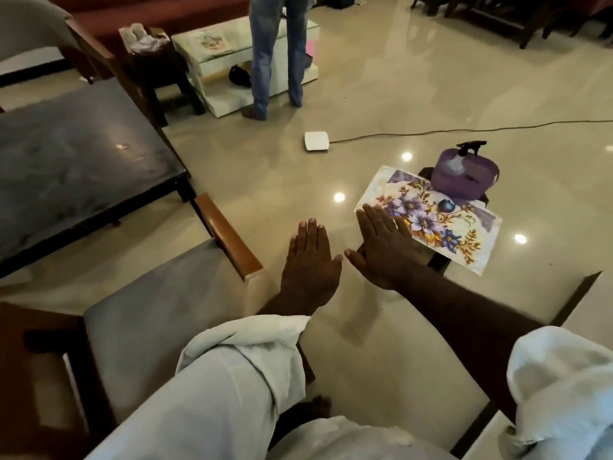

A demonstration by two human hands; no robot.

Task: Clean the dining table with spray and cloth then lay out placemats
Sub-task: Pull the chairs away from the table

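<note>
1. Two bare hands are out in front of me. The left hand and the right hand are both flat, palms down, fingers straight and close together, gripping nothing.
2. They sit side by side, near each other but apart, thumbs pointing toward one another, above the glossy beige tiled floor.
3. Rolled white sleeves cover both forearms at the bottom of my view.
4. A stack of rectangular floral placemats, purple and gold flowers on white, lies on a small dark stand to the right. The right hand's fingers overlap its near-left corner, and I cannot tell whether they touch it.
5. A translucent purple plastic basket sits on the far end of the placemats, with a black-triggered spray bottle standing in it.
6. The dark, glossy-topped rectangular table is at the left, well apart from the placemats, its surface smeared.
7. A wooden chair with a grey padded seat stands between that table and my left arm.
8. Farther off, a person in blue jeans stands beside a low white table, and a small white box with a dark cable lies on the floor.
</note>
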